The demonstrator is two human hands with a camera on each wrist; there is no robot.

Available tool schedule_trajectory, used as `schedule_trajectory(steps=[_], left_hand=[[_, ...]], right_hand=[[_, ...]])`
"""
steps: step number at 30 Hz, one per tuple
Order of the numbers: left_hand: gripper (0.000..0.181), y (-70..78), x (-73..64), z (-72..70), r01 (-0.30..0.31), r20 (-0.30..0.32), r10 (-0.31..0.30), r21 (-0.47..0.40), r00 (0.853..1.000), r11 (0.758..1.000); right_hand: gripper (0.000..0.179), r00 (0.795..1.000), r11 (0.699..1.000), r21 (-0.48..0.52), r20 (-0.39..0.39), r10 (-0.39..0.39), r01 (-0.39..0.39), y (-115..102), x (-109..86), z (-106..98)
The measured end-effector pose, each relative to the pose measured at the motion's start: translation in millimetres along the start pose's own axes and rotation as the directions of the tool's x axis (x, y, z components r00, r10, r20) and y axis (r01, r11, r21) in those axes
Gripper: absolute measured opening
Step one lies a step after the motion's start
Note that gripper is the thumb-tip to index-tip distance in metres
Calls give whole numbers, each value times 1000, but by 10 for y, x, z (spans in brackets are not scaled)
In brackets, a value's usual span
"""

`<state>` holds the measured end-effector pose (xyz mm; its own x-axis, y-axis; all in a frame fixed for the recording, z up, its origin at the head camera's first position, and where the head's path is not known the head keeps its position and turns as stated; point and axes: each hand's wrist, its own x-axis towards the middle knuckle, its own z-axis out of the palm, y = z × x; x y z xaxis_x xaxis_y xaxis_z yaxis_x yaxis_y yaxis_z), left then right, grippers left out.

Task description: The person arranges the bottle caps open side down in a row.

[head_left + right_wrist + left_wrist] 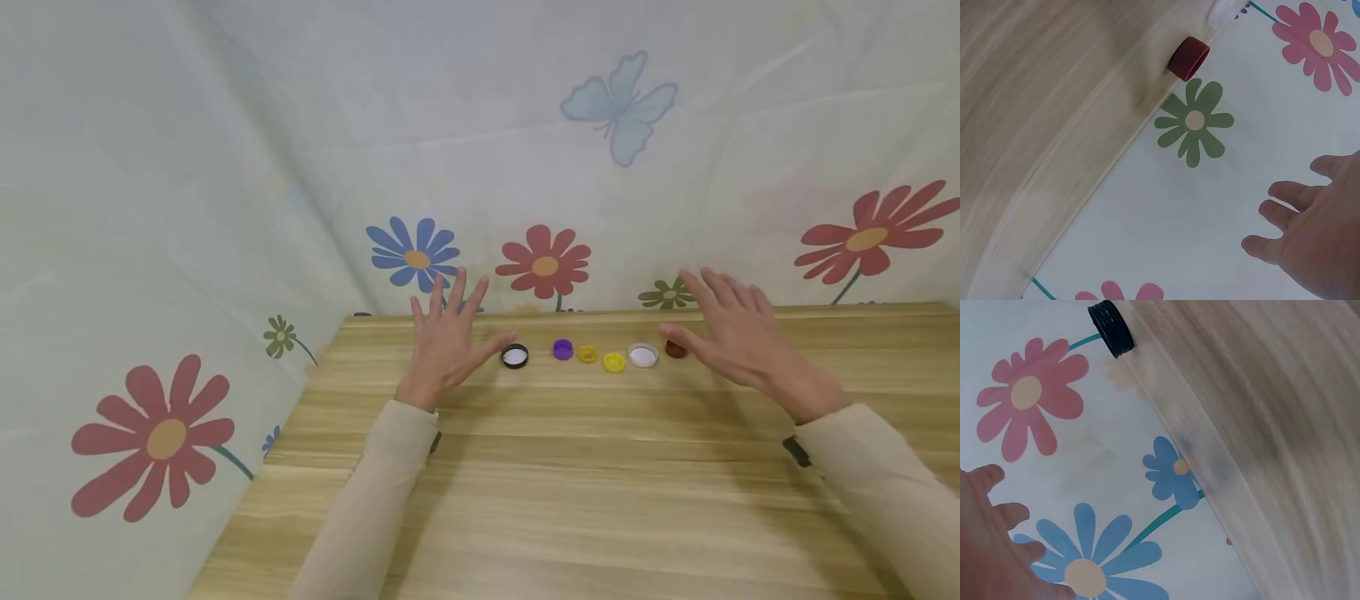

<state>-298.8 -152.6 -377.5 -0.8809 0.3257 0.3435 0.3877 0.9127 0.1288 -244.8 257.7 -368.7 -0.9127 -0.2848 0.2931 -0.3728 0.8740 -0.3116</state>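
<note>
Left hand [447,346]: spread, with fingers fanned toward the far side and thumb out beside the black cap [514,357]; holding nothing. Thumb contact with the rim: cannot tell.
Right hand [738,337]: spread, with thumb reaching over the dark red cap [676,351] and partly hiding it from the head view; apart from it in the right wrist view, and gripping nothing.
Row of caps: on the wooden table [570,483], near its far edge. From left: black, purple [563,349], orange [587,354], yellow [614,362], white [643,355], dark red.
Gaps: widest between black and purple; narrow from purple to orange to yellow.
Cap handling: best judged as a straight descent, a light pinch across one rim, then a level lift. Small and probably light, so likely to skid under a sideways brush.
Middle caps: better with fingertips only, to spare neighbours a knock.
Far edge: close behind the row, with the flowered cloth [480,100] just past it; little depth for fingers there. Avoid pushing away from the body.
Room: most on the near side, between the sleeves [367,492]; draw back that way.
</note>
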Motion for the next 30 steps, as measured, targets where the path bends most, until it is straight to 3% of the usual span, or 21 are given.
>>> schedule_trajectory(steps=[8, 13, 20, 30], left_hand=[[98, 29, 16, 10, -17, -84, 9, -101, 996, 995], [106, 40, 22, 16, -23, -129, 4, -152, 992, 988], [108, 30, 35, 1, -30, -138, -7, -263, 990, 964], [104, 46, 48, 39, -54, -117, 6, -411, 993, 910]], right_hand=[[89, 1000, 994, 111, -16, -17, 19, -114, 117, 35], [88, 1000, 976, 217, -17, -13, 16, -182, 163, 53], [81, 999, 942, 335, 19, -31, 23, -264, 230, 92], [68, 997, 880, 467, -33, -72, 79, -452, 348, 253]])
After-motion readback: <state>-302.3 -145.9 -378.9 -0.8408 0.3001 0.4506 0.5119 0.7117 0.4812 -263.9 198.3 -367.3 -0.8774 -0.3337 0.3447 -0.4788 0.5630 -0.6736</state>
